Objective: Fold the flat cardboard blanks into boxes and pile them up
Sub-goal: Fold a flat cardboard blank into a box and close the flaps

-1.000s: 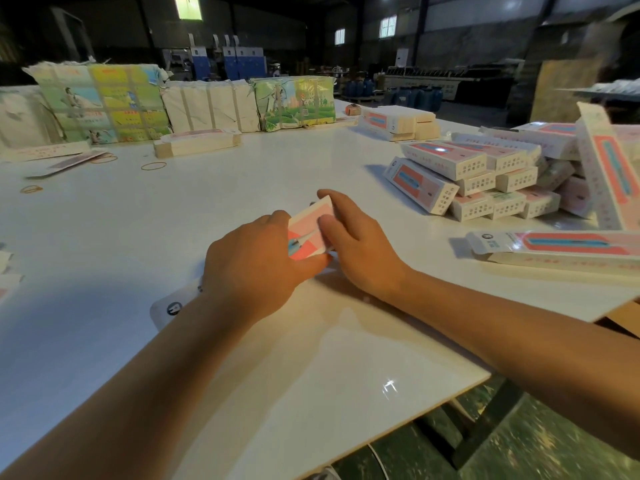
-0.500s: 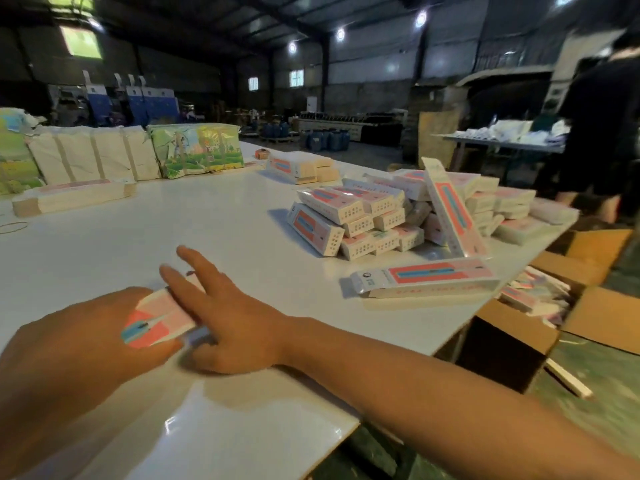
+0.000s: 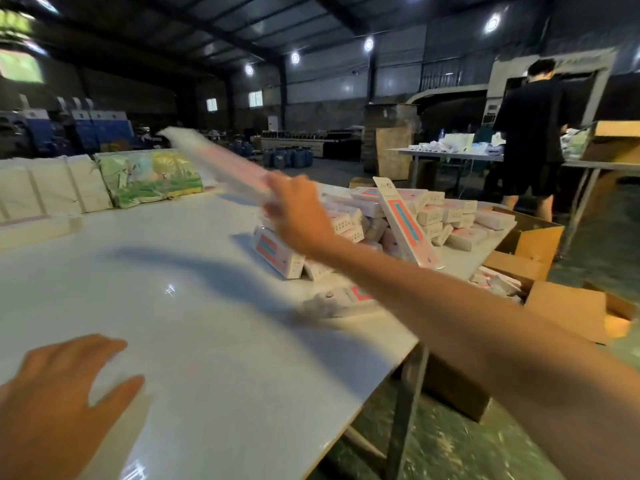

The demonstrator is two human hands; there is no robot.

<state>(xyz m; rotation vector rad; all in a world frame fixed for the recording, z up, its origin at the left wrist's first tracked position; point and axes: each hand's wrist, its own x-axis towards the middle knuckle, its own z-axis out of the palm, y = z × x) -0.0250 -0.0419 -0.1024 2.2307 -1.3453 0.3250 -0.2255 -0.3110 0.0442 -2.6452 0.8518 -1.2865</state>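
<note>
Print on the pile of folded boxes (image 3: 408,216) is too blurred to read. Right hand (image 3: 298,216) grips a box (image 3: 214,161) above the white table (image 3: 207,323); left hand (image 3: 59,386) hovers, fingers spread.

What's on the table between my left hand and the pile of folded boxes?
Head view: mostly bare white table between left hand and pile of folded boxes; one box lies near the pile.

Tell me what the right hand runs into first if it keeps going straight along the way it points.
Probably nothing on the table: the right hand, holding a blurred long box, points up and away over the table. The pile of folded boxes sits right of that line, though depth is unclear.
</note>
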